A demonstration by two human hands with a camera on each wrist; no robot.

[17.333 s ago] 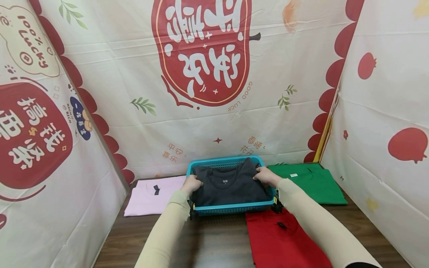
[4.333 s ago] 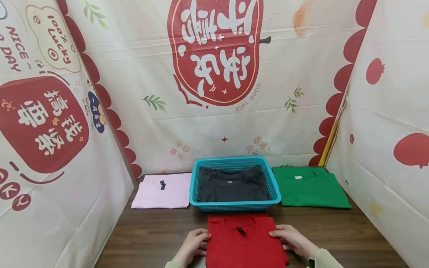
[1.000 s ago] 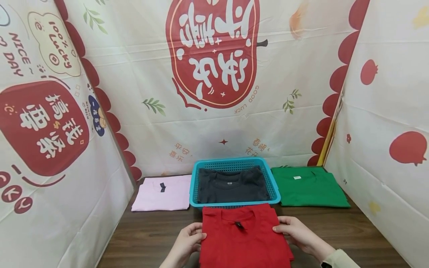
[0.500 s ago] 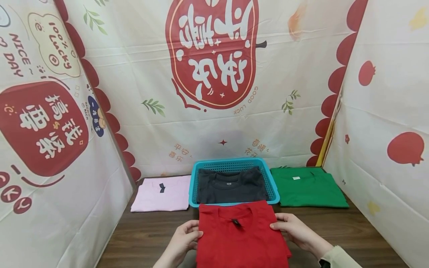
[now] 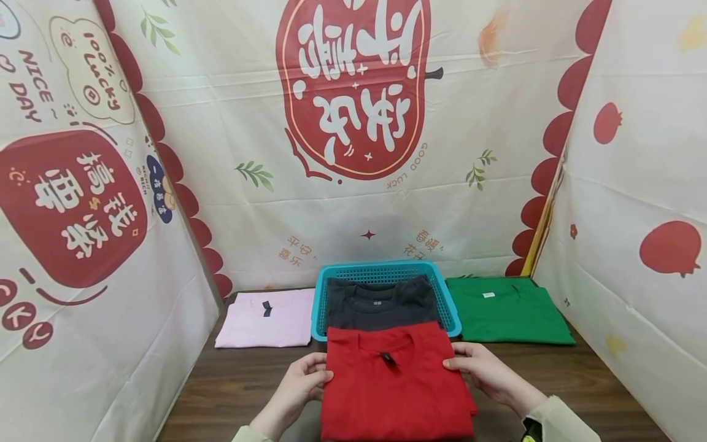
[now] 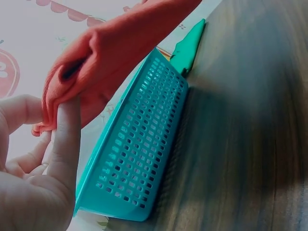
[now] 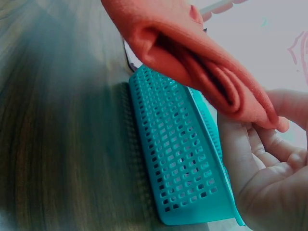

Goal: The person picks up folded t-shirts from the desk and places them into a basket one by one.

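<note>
Folded shirts (image 5: 394,393): four, I count
Blue basket (image 5: 381,271): one
My hands (image 5: 298,387): two
Wooden table (image 5: 237,387): one
Printed cloth walls (image 5: 331,215): three

Your basket (image 5: 381,272) had one shirt (image 5: 381,312) inside; another shirt (image 5: 270,326) lay left, a third shirt (image 5: 508,314) right; your held shirt (image 5: 394,390) was in front.

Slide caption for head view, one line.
Left hand and right hand hold a folded red shirt near a blue basket with a dark shirt inside.
</note>
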